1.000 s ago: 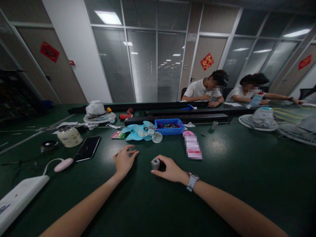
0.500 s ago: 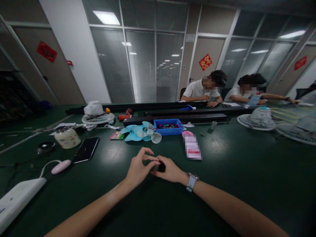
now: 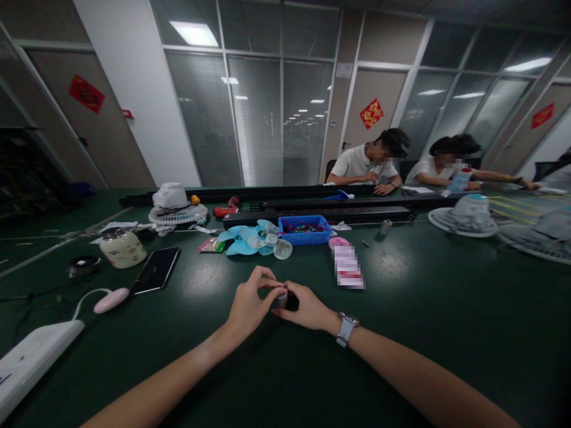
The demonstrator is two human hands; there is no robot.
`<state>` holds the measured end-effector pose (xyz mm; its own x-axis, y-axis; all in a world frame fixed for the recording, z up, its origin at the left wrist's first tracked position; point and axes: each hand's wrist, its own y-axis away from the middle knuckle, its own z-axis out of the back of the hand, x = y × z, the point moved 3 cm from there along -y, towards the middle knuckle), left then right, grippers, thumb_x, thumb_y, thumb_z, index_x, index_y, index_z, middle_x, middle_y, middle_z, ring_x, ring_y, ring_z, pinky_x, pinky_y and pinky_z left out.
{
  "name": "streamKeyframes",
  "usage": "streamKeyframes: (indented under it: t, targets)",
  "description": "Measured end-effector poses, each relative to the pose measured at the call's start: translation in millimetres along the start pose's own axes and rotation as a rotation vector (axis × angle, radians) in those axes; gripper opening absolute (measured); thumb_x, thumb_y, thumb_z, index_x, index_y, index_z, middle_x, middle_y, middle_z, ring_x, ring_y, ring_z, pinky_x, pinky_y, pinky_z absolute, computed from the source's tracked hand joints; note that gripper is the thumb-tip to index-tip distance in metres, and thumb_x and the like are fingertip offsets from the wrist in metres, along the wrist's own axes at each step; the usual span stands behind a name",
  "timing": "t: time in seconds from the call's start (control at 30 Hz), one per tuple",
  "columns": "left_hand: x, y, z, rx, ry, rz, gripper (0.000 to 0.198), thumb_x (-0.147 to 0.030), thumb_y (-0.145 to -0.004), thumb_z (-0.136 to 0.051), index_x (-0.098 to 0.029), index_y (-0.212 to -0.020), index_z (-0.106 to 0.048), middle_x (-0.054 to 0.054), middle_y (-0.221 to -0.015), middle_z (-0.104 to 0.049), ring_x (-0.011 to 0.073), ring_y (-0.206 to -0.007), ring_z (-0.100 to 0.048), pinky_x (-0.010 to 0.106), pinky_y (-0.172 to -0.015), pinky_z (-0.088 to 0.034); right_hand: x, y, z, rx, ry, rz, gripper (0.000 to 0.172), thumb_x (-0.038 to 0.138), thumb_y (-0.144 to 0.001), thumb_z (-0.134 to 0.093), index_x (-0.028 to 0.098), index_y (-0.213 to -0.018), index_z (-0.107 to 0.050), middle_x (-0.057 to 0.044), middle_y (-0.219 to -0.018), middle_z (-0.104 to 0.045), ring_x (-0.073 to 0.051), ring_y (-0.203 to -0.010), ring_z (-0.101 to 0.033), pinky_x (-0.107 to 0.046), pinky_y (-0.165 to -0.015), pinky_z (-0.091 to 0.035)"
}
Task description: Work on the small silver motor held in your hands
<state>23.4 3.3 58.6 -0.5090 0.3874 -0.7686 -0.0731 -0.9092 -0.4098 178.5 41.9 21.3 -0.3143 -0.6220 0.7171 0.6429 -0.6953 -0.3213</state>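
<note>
A small grey metal cylinder [image 3: 282, 300] stands upright between my two hands, just above or on the green tabletop; I cannot tell which. My right hand [image 3: 310, 306] curls round it from the right, thumb at its lower front, with a watch on the wrist. From the left, my left hand [image 3: 254, 300] pinches at the cylinder's top with thumb and fingertips. Whether a tiny part sits in that pinch is hidden. Beyond the hands lie blue fan blades [image 3: 243, 239] and a blue tray [image 3: 307, 238] with red and dark wires.
A similar metal cylinder [image 3: 386, 227] stands farther right, near a pink-topped item [image 3: 347, 267]. On the left are a phone [image 3: 157, 270], a cream jar [image 3: 122, 248] and a white power strip [image 3: 35, 362]. Fan parts [image 3: 176, 205] and long black bars [image 3: 321, 217] lie behind. Two people sit across the table.
My left fingertips have closed in slightly at the cylinder's top, and more of its grey side shows. My right hand has stayed in place.
</note>
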Motion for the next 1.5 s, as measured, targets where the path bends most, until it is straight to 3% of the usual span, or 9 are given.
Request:
streamKeyframes:
  t: [0.2,0.4,0.73,0.8,0.93,1.17,1.37,1.5]
  targets:
    - [-0.8,-0.9,0.3,0.018,-0.001,0.017,0.026,-0.030,-0.081,-0.067,-0.025,-0.095,-0.047,0.000,-0.086,-0.077,0.0257,-0.089,-0.074,0.037,-0.078,-0.055,2.6,-0.2,1.0,0.002,-0.009,-0.010,0.031,0.035,-0.077,-0.074,0.018,-0.097,-0.057,-0.004,-0.093,-0.063,-0.019,-0.085,-0.060,-0.031,-0.073,-0.048]
    - [-2.4,-2.0,0.6,0.063,0.000,0.023,0.024,-0.030,-0.082,-0.066,-0.025,-0.096,-0.047,-0.002,-0.085,-0.078,0.0249,-0.089,-0.074,0.035,-0.078,-0.054,2.1,-0.4,0.3,0.010,-0.013,0.007,0.031,0.033,-0.078,-0.073,0.017,-0.100,-0.058,-0.004,-0.095,-0.063,-0.019,-0.086,-0.060,-0.030,-0.074,-0.048]
    - [5.5,-16.0,7.2,0.296,0.232,0.027,0.035,-0.027,-0.078,-0.070,-0.022,-0.104,-0.048,0.007,-0.104,-0.074,0.0229,-0.099,-0.071,0.039,-0.091,-0.053,5.8,0.2,2.2,0.007,-0.006,0.040,0.033,0.033,-0.079,-0.073,0.019,-0.105,-0.058,-0.005,-0.103,-0.064,-0.019,-0.092,-0.060,-0.032,-0.080,-0.048]
    - [6.4,-16.7,7.1,0.278,0.227,0.032,0.034,-0.027,-0.077,-0.072,-0.020,-0.101,-0.049,0.008,-0.105,-0.073,0.0226,-0.096,-0.072,0.039,-0.090,-0.052,5.0,0.5,2.3,0.003,-0.004,0.039,0.033,0.035,-0.079,-0.073,0.019,-0.104,-0.058,-0.004,-0.102,-0.064,-0.019,-0.091,-0.060,-0.032,-0.079,-0.048]
    - [8.8,-14.6,3.0,0.190,0.202,0.049,0.030,-0.026,-0.075,-0.074,-0.020,-0.091,-0.049,0.002,-0.082,-0.074,0.0224,-0.090,-0.072,0.037,-0.087,-0.051,2.4,0.8,1.4,0.001,-0.004,0.020,0.030,0.036,-0.079,-0.073,0.019,-0.098,-0.057,-0.003,-0.096,-0.063,-0.018,-0.086,-0.060,-0.030,-0.075,-0.047]
    - [15.9,-10.3,-2.0,0.041,0.124,0.080,0.035,-0.037,-0.071,-0.077,-0.020,-0.081,-0.048,-0.002,-0.072,-0.066,0.0206,-0.076,-0.070,0.029,-0.067,-0.051,5.5,-0.1,1.7,0.016,-0.011,0.014,0.029,0.033,-0.080,-0.072,0.020,-0.102,-0.058,-0.003,-0.096,-0.064,-0.019,-0.087,-0.060,-0.031,-0.077,-0.047]
    - [10.4,-13.7,1.1,0.134,0.136,0.010,0.030,-0.030,-0.076,-0.073,-0.020,-0.094,-0.050,0.003,-0.088,-0.072,0.0206,-0.086,-0.072,0.036,-0.085,-0.051,3.0,0.4,1.0,0.008,-0.015,0.010,0.031,0.034,-0.079,-0.073,0.019,-0.103,-0.059,-0.004,-0.100,-0.064,-0.020,-0.090,-0.061,-0.031,-0.078,-0.048]
    - [12.2,-16.0,1.9,0.225,0.228,0.026,0.038,-0.025,-0.076,-0.074,-0.021,-0.102,-0.048,0.007,-0.098,-0.073,0.0224,-0.101,-0.070,0.039,-0.093,-0.050,3.2,0.1,1.1,-0.005,-0.012,0.029,0.033,0.033,-0.078,-0.074,0.019,-0.104,-0.059,-0.004,-0.101,-0.064,-0.020,-0.092,-0.061,-0.031,-0.079,-0.048]
